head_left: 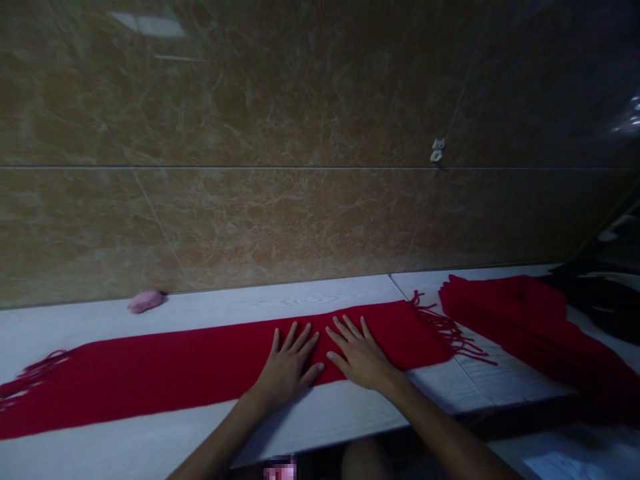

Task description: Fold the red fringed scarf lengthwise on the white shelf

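Nearest to us, at the bottom edge, a pixelated patch hides something we cannot make out. Just beyond it runs the front edge of the white table [320, 427]. Over it we reach with both forearms, and our hands lie palm down, apart from each other, fingers spread and gripping nothing. Our left hand [289, 365] and right hand [359, 352] press on the red scarf [165, 367], right of its middle. The scarf lies flat along the table, its left end reaching the edge of our view, its right fringe [457, 333] loose on the tabletop. Right of that fringe we see a heap of red cloth [505, 307], with something dark [610, 300] beside it. Farther back, near the wall [300, 220], sits a small pink thing [146, 301]; higher up, a little white fixture [437, 150] is on the brown tiles.
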Available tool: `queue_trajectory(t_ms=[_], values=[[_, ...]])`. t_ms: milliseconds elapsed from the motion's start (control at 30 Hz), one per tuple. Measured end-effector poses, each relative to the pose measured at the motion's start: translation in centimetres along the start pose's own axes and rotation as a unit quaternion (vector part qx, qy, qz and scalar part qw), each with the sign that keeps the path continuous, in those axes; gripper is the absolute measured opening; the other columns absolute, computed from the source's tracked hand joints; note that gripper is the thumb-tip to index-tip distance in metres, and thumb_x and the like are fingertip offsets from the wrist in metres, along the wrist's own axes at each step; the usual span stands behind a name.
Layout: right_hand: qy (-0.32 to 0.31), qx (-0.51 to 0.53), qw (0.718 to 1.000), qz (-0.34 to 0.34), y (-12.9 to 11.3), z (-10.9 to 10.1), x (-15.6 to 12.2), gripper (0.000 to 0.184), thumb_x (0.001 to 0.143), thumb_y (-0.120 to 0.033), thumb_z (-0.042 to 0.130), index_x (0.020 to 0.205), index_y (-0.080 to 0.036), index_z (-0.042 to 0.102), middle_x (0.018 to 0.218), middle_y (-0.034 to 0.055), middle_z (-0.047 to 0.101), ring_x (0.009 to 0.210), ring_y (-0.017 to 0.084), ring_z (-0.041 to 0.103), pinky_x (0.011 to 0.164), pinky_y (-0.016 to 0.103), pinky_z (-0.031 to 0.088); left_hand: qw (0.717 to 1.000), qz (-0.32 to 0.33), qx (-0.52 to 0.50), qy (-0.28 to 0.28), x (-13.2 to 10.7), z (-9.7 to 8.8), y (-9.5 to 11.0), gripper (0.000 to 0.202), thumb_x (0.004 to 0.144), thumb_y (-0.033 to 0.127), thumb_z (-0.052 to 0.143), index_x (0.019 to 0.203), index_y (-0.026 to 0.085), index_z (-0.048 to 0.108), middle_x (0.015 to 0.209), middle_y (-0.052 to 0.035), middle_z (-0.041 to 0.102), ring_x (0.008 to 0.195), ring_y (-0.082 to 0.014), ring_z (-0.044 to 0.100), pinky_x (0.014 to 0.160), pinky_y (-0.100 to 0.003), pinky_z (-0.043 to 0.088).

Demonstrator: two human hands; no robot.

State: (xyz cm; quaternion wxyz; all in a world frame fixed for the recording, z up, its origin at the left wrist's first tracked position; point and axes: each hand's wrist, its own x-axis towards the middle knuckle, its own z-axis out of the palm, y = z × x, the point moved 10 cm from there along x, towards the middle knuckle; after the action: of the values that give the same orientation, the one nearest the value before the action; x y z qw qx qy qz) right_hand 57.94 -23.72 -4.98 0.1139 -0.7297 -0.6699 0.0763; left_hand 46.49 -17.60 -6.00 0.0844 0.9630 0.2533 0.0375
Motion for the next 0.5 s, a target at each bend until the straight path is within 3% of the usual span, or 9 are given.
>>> queue_trajectory(t_ms=[100,333,400,500], values=[[-0.009,-0.009,1.000,0.004,0.2,0.5,-0.4,0.062,0.106,-0.050,0.045,0.161,-0.022,0.039,0.171,0.0083,0.022,0.161,0.029,0.012,0.128,0.064,0.000,1.000,-0.005,-0.015,-0.015,-0.4,0.9,-0.1,0.076,0.102,0.067,0.041,0.163,0.025,0.028,0.171,-0.0088,0.019,0.160,-0.0387,0.009,0.124,-0.075,0.009],[-0.021,0.031,0.999,0.012,0.5,0.0,0.1,0.061,0.105,-0.047,0.047,0.160,-0.022,0.041,0.170,0.0084,0.025,0.161,0.028,0.016,0.129,0.063,0.002,0.999,-0.002,-0.028,-0.028,-0.3,0.8,-0.2,0.081,0.099,0.072,0.041,0.164,0.025,0.028,0.171,-0.0094,0.018,0.159,-0.0406,0.009,0.124,-0.076,0.008],[0.021,0.079,0.997,0.010,1.2,-1.3,-0.1,0.057,0.107,-0.048,0.042,0.158,-0.023,0.045,0.169,0.0084,0.030,0.160,0.026,0.019,0.129,0.062,0.005,0.999,0.002,-0.028,-0.015,0.1,0.3,0.2,0.081,0.099,0.072,0.041,0.164,0.026,0.028,0.170,-0.0092,0.020,0.159,-0.0413,0.010,0.124,-0.077,0.010],[0.154,0.166,0.974,0.013,2.4,-4.6,-2.7,0.054,0.109,-0.050,0.037,0.152,-0.024,0.054,0.165,0.0094,0.040,0.157,0.025,0.028,0.130,0.060,0.013,1.000,0.005,-0.024,0.015,1.1,-0.9,1.1,0.073,0.103,0.067,0.037,0.164,0.027,0.029,0.170,-0.0076,0.025,0.159,-0.0402,0.011,0.124,-0.076,0.014]])
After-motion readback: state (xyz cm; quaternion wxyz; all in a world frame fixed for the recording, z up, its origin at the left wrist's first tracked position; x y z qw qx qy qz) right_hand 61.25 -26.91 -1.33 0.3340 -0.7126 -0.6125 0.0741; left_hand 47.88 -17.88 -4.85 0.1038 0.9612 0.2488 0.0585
